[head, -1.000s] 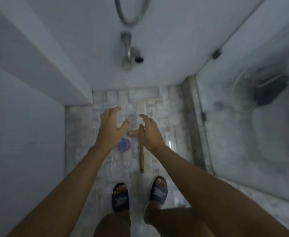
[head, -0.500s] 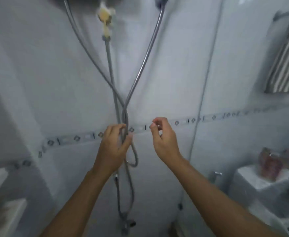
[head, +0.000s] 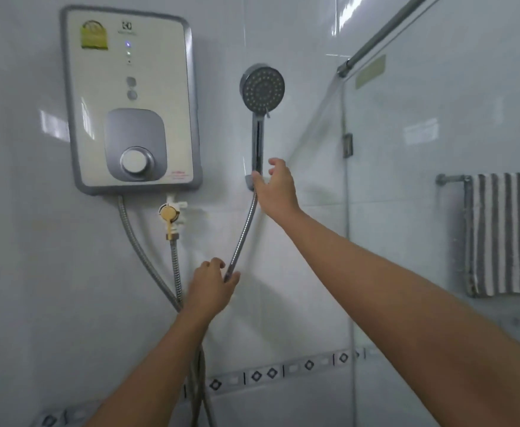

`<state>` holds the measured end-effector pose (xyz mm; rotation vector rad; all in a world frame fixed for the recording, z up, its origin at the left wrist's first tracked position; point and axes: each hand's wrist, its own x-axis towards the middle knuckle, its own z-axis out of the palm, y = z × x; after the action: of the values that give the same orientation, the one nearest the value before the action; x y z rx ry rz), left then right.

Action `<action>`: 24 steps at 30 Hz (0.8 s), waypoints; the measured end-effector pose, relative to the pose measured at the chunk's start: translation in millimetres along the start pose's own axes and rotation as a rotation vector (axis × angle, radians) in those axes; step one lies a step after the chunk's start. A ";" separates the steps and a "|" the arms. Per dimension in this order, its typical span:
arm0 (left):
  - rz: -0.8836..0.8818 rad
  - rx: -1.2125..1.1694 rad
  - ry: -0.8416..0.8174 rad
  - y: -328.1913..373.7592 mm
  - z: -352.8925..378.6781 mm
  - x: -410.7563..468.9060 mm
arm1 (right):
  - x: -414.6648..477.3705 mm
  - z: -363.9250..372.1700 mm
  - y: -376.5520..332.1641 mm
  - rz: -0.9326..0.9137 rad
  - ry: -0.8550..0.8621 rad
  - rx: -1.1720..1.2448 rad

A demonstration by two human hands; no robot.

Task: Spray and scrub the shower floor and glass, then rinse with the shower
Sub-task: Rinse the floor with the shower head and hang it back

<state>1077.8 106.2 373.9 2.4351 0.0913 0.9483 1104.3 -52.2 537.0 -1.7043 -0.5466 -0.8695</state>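
Shower head [head: 262, 87]: mounted in its wall bracket just right of the water heater [head: 129, 100], face outward, no water coming from it.

Progress: I judge the job to be at the start of the rinse step. Whether spraying and scrubbing are complete cannot be confirmed, because the floor is out of view and the glass [head: 406, 257], well right of the heater, shows no clear foam or streaks. All of the rinsing is left to do.

Left hand [head: 211, 283]: below the heater's right corner, fingers and thumb curled round the hose [head: 243, 232], gripping it.

Right hand [head: 278, 188]: right of the heater's lower edge, fingers spread and released, thumb at the base of the handle. No grasp is closed on it yet.
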 end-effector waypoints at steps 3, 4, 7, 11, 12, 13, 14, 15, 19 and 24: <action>-0.042 0.084 -0.003 1.5 11.3 10.7 | 32.6 5.8 -6.8 -0.013 -0.030 -0.010; -0.045 0.123 -0.006 0.8 12.6 13.1 | 40.1 8.0 -7.7 -0.021 -0.043 -0.008; -0.027 0.208 0.005 1.6 16.6 18.1 | 56.8 12.2 -8.5 -0.024 -0.080 0.016; -0.036 0.122 -0.006 8.5 20.0 15.9 | 69.3 7.4 -14.6 0.022 -0.086 0.086; -0.033 0.076 -0.015 10.8 19.3 13.0 | 71.9 5.4 -16.8 0.026 -0.089 0.098; -0.032 0.005 -0.026 13.5 17.1 9.7 | 73.9 2.5 -19.5 0.038 -0.090 0.122; -0.032 -0.106 -0.035 17.3 12.5 6.5 | 76.9 -1.2 -23.4 0.042 -0.085 0.152; -0.032 -0.227 -0.044 23.1 6.0 3.3 | 80.4 -6.2 -29.1 0.036 -0.071 0.179; 0.073 -0.405 -0.133 48.2 -26.4 -10.0 | 91.4 -38.5 -64.0 0.008 -0.035 0.305; 0.174 -0.416 -0.290 57.5 -48.6 -58.5 | 54.3 -58.6 -73.2 0.194 -0.298 0.520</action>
<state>995.3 64.0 396.4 2.1815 -0.3874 0.6000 1068.6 -89.7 632.2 -1.3786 -0.7212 -0.2948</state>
